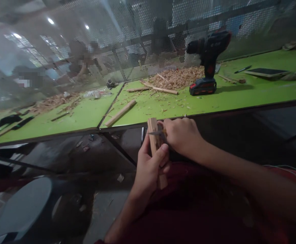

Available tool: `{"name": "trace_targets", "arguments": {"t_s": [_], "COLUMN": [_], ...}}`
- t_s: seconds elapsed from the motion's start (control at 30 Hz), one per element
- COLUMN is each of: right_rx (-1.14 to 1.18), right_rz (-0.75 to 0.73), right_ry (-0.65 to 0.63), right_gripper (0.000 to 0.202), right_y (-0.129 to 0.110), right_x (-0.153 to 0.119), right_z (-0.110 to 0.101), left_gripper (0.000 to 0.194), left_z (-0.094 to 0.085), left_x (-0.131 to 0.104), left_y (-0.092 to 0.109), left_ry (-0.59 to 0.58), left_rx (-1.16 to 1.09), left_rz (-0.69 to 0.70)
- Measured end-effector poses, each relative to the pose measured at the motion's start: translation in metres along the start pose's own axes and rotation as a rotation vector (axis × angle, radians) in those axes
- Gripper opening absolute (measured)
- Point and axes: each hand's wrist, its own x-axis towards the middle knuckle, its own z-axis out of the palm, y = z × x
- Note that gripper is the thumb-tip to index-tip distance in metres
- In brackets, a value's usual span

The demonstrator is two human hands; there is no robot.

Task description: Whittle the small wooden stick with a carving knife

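My left hand (149, 166) grips a short wooden stick (153, 135), held upright below the edge of the green bench. My right hand (182, 135) is closed around a small knife (156, 134) whose blade lies across the upper part of the stick. Both hands sit over my lap, above dark red cloth (203, 203). The knife's handle is hidden inside my right fist.
A green workbench (239, 91) runs across the view. On it stand a black and red cordless drill (209, 61), a heap of wood shavings (178, 77), loose wooden sticks (121, 112), a pen (242, 69) and a flat tablet (266, 72). A mesh screen (137, 34) backs the bench. A round stool (20, 210) is at lower left.
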Motion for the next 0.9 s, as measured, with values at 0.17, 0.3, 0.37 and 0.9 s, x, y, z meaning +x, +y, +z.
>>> {"name": "trace_targets", "arguments": {"t_s": [0.17,0.3,0.37,0.9], "right_rx": [-0.025,-0.014,-0.012,-0.012], "right_rz": [0.000,-0.031,-0.045,-0.122], "right_ry": [-0.019,0.034,0.057,0.139], "right_gripper": [0.052,0.053,0.054,0.057], "right_y": [-0.006,-0.005,-0.006,-0.015], "right_x": [0.005,0.019,0.024,0.050], "right_z": [0.011,0.020,0.025,0.042], "left_gripper": [0.055,0.050,0.043,0.030], "left_z": [-0.002,-0.006,-0.008,-0.017], "left_x": [0.003,0.007,0.008,0.010], "left_y": [-0.003,-0.004,-0.005,0.000], "left_ry": [0.034,0.046,0.044,0.096], "left_rx": [0.005,-0.002,-0.002,-0.047], "left_rz": [0.020,0.043,0.053,0.071]}}
